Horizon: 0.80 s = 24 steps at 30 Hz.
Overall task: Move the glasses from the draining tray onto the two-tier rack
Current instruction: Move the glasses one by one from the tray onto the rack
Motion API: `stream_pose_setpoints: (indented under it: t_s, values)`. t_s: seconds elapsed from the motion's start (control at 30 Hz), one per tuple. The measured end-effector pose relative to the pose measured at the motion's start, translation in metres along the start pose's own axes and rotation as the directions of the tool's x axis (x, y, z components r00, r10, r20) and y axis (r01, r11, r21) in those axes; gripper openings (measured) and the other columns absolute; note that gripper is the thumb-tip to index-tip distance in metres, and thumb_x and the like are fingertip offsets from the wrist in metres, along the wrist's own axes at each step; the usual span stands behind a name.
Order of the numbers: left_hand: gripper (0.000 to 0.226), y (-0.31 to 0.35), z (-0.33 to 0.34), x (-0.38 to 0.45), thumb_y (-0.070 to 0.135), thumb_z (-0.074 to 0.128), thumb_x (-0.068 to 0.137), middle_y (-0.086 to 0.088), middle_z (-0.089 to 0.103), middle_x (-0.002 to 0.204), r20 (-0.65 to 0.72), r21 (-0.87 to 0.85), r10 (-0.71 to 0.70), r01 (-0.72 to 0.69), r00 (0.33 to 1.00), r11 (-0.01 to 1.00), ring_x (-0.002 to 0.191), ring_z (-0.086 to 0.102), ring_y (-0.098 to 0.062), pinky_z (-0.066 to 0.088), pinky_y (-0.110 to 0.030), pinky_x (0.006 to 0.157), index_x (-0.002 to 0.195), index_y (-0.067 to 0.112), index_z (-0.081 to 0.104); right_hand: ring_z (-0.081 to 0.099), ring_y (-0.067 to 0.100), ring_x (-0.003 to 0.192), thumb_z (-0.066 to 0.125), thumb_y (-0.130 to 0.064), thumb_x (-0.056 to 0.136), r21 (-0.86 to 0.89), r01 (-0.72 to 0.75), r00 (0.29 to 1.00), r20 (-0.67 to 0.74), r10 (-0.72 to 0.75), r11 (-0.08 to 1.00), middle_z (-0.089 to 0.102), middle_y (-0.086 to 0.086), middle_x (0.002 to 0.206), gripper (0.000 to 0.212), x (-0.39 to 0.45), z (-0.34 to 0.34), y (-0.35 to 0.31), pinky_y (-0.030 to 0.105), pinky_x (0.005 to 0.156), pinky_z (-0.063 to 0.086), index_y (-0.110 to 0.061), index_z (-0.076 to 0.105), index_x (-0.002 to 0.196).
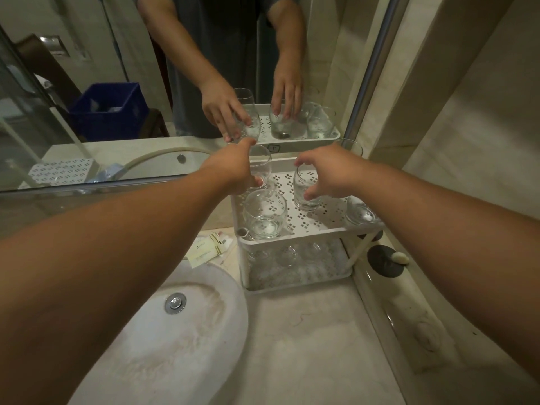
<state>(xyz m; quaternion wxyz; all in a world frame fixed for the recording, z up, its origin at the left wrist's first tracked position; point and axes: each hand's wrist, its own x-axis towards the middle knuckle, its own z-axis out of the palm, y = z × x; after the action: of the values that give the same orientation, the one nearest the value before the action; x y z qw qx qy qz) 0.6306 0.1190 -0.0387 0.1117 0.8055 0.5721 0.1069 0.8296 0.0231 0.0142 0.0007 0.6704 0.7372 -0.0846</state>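
A white two-tier rack [309, 233] stands on the counter against the mirror. My left hand [233, 171] grips a clear glass [260, 168] at the top tier's back left. My right hand [330, 171] curls round a second glass [304, 191] in the middle of the top tier. Another glass [264, 214] stands at the front left, and one more [361, 211] at the right, partly hidden by my forearm. Several glasses [287, 254] show on the lower tier through the perforated shelf.
A white basin [163, 331] with a metal drain lies at the lower left. Small packets [210, 248] lie left of the rack. A dark round stopper [384, 263] sits to its right. The mirror [146, 83] behind reflects my arms and a blue crate.
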Motion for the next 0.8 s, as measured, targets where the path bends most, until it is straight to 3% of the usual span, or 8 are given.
stream_pose_setpoints:
  t_s: [0.23,0.43,0.67,0.73,0.8]
  values:
    - [0.101,-0.003,0.000,-0.002,0.039,0.086,0.073,-0.009,0.053,0.146,0.018,-0.049,0.014,-0.013,1.000,0.999,0.124,0.057,-0.033,0.051,-0.041,0.090,0.152,0.034,0.024,0.051,0.025,0.119,0.079,-0.031,0.079,0.007,-0.004,0.999,-0.049,0.004,1.000,0.050,0.003,0.139,0.072,0.000,0.008,-0.003,0.029,0.084,0.039,-0.026,0.045,0.142]
    - [0.107,-0.004,0.003,-0.005,0.031,0.088,0.071,-0.010,0.047,0.151,0.002,-0.226,0.007,-0.006,1.000,0.974,0.132,0.051,-0.032,0.047,-0.035,0.089,0.155,0.034,0.021,0.048,0.022,0.124,0.077,-0.029,0.080,0.051,-0.011,0.998,-0.055,0.014,0.999,0.045,0.000,0.143,0.071,-0.001,0.011,-0.002,0.029,0.091,0.039,-0.028,0.043,0.143]
    - [0.123,-0.014,-0.005,-0.022,0.020,0.089,0.070,-0.010,0.032,0.161,-0.042,-0.333,0.031,-0.043,0.999,0.942,0.137,0.046,-0.033,0.049,-0.047,0.104,0.155,0.043,0.003,0.040,0.021,0.135,0.079,-0.041,0.077,0.097,0.016,0.998,-0.067,-0.009,0.995,0.036,0.000,0.152,0.089,-0.010,0.006,-0.011,0.035,0.104,0.038,-0.034,0.029,0.150]
    - [0.121,-0.021,-0.009,-0.028,0.016,0.088,0.072,-0.007,0.031,0.161,-0.065,-0.370,0.052,-0.072,0.997,0.926,0.132,0.051,-0.029,0.054,-0.043,0.097,0.154,0.047,0.004,0.035,0.019,0.139,0.075,-0.041,0.080,0.138,0.043,0.993,-0.112,-0.028,0.989,0.035,-0.001,0.154,0.085,-0.013,0.003,-0.013,0.034,0.108,0.033,-0.033,0.029,0.151]
    - [0.115,-0.030,-0.012,-0.034,0.012,0.085,0.076,-0.003,0.034,0.159,-0.115,-0.375,0.086,-0.124,0.990,0.919,0.118,0.055,-0.018,0.055,-0.022,0.076,0.153,0.049,0.009,0.035,0.019,0.139,0.072,-0.041,0.083,0.137,0.057,0.986,-0.160,-0.035,0.989,0.037,-0.001,0.153,0.079,-0.016,0.000,-0.016,0.031,0.108,0.031,-0.031,0.031,0.150]
